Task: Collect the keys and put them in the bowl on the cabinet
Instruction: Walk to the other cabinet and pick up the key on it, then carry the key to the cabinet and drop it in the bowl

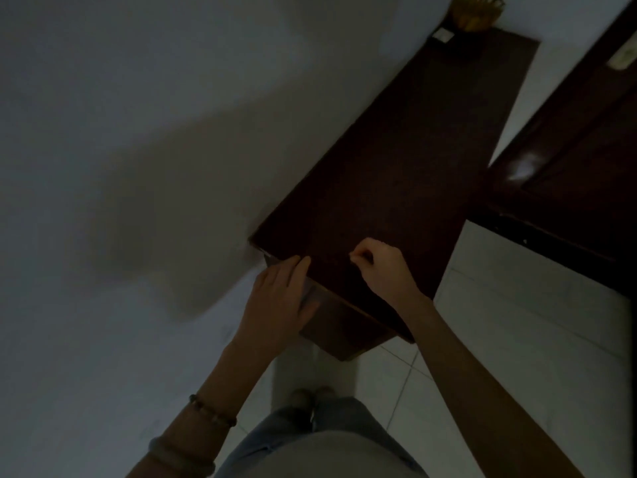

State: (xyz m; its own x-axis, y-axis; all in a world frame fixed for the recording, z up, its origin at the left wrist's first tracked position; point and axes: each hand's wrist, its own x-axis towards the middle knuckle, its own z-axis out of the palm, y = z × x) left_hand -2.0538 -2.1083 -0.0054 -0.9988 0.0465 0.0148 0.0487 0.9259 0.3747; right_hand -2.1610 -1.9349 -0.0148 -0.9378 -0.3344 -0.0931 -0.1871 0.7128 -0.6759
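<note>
The view is dim and blurred. A long dark wooden cabinet [396, 174] runs away from me along the white wall. My right hand [382, 267] rests on its near end with thumb and forefinger pinched together. It is too dark to tell whether anything is between them. My left hand [279, 298] lies flat over the near left corner, fingers straight, on something pale [272, 262] that sticks out at the edge. No keys can be made out. At the far end stands a golden bowl-like object [477, 13].
A small white square thing [443, 35] lies beside the golden object. A dark wooden door [568, 188] stands to the right of the cabinet. The floor [517, 339] is pale tile. My jeans and feet show below.
</note>
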